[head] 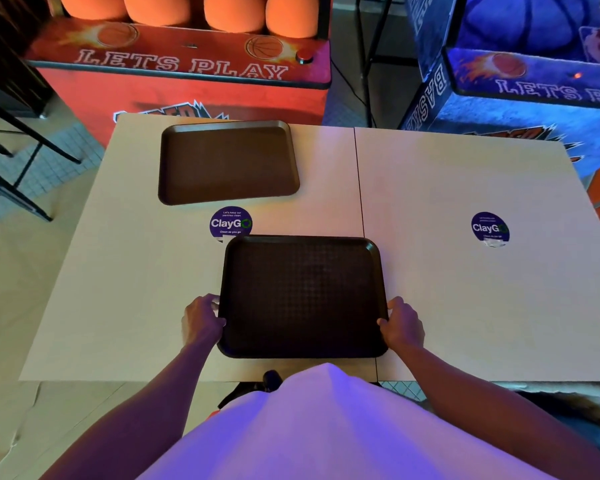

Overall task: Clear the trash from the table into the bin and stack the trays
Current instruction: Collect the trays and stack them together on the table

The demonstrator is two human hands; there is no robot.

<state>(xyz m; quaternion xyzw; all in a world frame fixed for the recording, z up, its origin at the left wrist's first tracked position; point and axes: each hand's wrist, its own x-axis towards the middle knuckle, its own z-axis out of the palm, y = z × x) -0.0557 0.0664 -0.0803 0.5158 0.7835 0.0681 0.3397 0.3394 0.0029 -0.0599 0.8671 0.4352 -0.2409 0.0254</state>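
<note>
A dark brown tray lies near the front edge of the pale table, with nothing on it. My left hand grips its left rim and my right hand grips its right rim, thumbs over the edge. A second brown tray, also bare, lies at the far left of the table, slightly turned. No trash and no bin show in the head view.
Two round purple ClayGo stickers are stuck on the table. A seam splits the two tabletops. An orange arcade basketball machine stands behind the table and a blue one at the back right. Black chair legs stand at left.
</note>
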